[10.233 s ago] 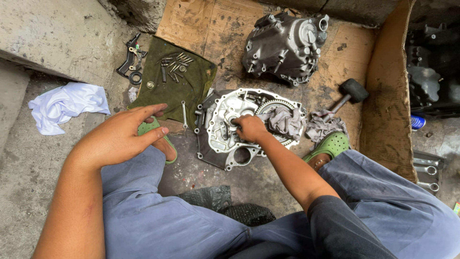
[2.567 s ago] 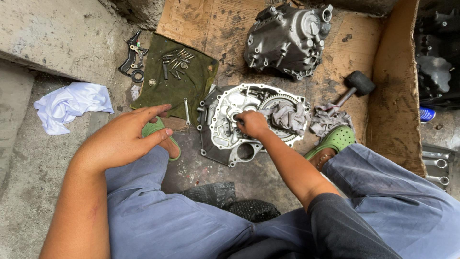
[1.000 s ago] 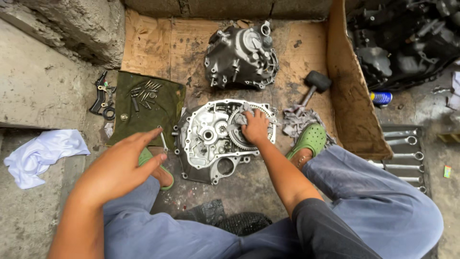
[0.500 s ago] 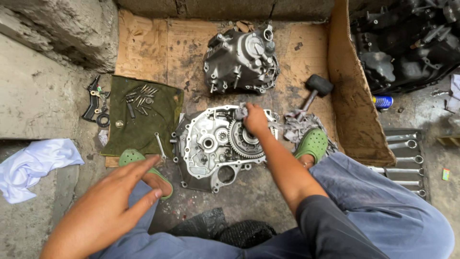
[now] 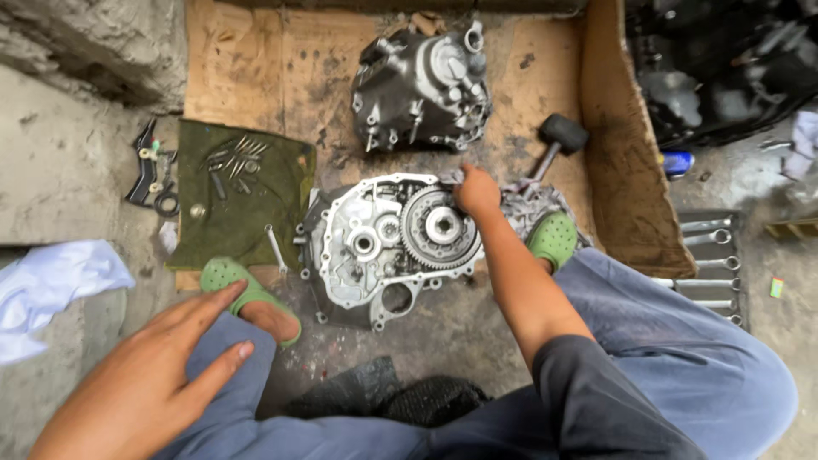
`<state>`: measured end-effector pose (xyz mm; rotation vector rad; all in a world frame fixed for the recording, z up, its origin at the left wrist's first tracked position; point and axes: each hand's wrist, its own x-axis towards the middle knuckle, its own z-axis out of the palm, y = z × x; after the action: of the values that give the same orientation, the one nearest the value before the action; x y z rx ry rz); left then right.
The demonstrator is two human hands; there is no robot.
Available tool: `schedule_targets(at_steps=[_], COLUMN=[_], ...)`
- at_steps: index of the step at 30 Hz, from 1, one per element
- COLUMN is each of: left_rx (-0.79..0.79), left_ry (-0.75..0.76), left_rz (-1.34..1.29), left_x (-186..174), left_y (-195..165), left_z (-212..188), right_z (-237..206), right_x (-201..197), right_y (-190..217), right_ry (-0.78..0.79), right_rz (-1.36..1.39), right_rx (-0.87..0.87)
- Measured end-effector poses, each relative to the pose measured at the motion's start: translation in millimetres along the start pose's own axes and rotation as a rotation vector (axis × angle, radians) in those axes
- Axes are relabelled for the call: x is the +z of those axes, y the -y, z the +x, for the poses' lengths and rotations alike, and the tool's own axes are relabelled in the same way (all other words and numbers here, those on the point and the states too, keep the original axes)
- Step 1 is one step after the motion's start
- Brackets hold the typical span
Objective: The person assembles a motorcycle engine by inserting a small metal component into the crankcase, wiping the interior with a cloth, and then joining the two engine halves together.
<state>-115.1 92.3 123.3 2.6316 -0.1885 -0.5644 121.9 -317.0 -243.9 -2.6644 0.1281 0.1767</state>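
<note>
one hand, the right (image 5: 475,192), closes on a grey rag at the silver aluminium engine case (image 5: 366,247) beside its toothed steel gear (image 5: 440,227), while the left hand (image 5: 158,375) rests open-fingered on the knee, apparently for balance.

Cardboard box (image 5: 635,170): one, brown, opened and flattened on the floor, its stained base lying under the engine parts and its right flap standing up as a low wall.
Can (image 5: 677,162): one, small, blue, cylindrical, lying on its side just beyond the raised flap, at the right.
Packet (image 5: 776,287): one, small, rectangular, green and orange, lying on the concrete at far right.
No signs or screens showed.
</note>
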Motion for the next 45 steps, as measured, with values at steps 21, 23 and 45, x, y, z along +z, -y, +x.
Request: schedule_targets(at_steps=[21,23,45], left_rx=[-0.008,0.005,0.052], left_ry=[-0.063,-0.066,-0.045], left_rz=[-0.064,-0.068,-0.105], left_x=[-2.1,-1.9,-3.3], left_y=[-43.3,-45.3,-56.1], left_z=[-25.1,-25.4,-32.6], right_z=[-111.0,-127.3,-122.8], right_x=[-25.0,-19.6,-26.3], right_y=[14.4,28.5,22.7], right_ry=[-0.197,-0.207,-0.14], right_rz=[0.267,0.153,0.179], right_rx=[-0.156,-0.231,-0.175])
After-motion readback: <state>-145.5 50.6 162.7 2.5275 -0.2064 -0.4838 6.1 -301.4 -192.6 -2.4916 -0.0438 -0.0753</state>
